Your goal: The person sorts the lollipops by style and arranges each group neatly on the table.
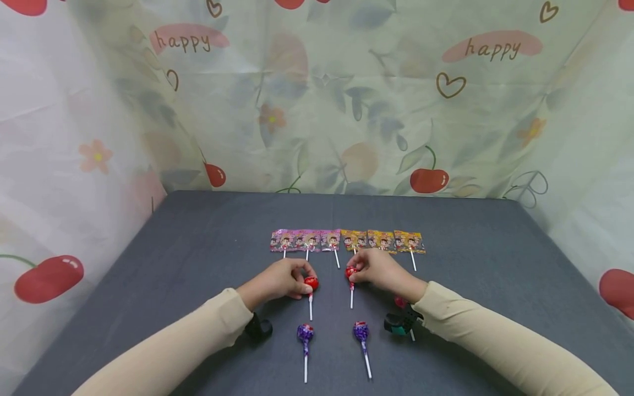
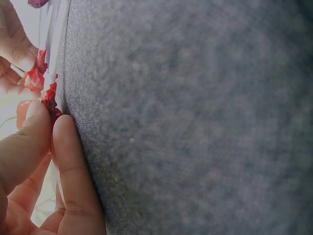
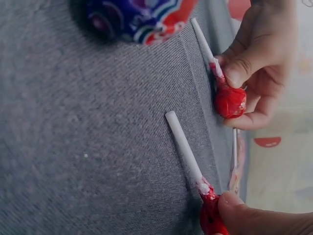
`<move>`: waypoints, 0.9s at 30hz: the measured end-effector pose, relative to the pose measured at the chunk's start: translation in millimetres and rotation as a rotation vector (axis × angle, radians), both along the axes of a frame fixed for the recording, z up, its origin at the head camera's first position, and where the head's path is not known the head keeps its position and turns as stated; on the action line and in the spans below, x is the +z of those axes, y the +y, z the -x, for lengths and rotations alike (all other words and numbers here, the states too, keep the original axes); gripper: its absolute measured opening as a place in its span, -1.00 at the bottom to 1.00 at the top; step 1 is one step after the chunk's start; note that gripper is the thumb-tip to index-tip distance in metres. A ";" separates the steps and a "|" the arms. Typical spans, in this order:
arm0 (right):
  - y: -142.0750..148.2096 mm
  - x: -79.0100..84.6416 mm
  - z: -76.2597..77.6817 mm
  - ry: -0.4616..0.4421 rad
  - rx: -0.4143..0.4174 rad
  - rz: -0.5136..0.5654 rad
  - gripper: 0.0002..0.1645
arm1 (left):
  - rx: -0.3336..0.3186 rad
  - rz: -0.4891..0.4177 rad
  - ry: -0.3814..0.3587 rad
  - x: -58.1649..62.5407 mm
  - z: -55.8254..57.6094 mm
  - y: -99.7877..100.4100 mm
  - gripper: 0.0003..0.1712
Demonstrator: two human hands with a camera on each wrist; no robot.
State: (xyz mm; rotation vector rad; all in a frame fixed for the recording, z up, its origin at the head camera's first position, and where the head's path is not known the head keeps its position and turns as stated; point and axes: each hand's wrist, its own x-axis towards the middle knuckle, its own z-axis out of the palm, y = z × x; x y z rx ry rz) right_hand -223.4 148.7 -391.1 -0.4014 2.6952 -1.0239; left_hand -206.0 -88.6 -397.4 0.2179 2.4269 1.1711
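Observation:
My left hand pinches a red-wrapped lollipop by its round head, the white stick pointing toward me. To its right, my right hand pinches a second red-wrapped lollipop, also with its stick toward me. In the right wrist view, my right thumb presses on the wrapper of that lollipop, while the other hand holds its lollipop farther off. The left wrist view shows thumb and finger around a red wrapper close over the dark cloth.
Two purple lollipops lie nearer me. Another red lollipop is partly hidden beneath my right wrist. Beyond the hands runs a row of flat packets with sticks, pink then yellow. A patterned curtain hangs behind the grey table.

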 end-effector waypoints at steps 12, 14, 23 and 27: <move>-16.9 22.3 -9.2 0.020 0.042 0.020 -0.76 | -0.002 0.003 -0.019 -1.3 2.3 -2.9 -0.83; -21.6 22.0 -10.7 0.009 0.062 0.022 -0.76 | -0.003 0.003 -0.023 -1.5 2.5 -3.0 -0.83; -36.8 17.5 -15.7 0.012 0.158 0.019 -0.79 | 0.001 -0.018 -0.017 0.3 1.4 -1.5 -0.84; -41.5 15.0 -15.4 -0.011 0.143 0.000 -0.81 | 0.000 -0.021 -0.011 0.1 1.6 0.0 -0.85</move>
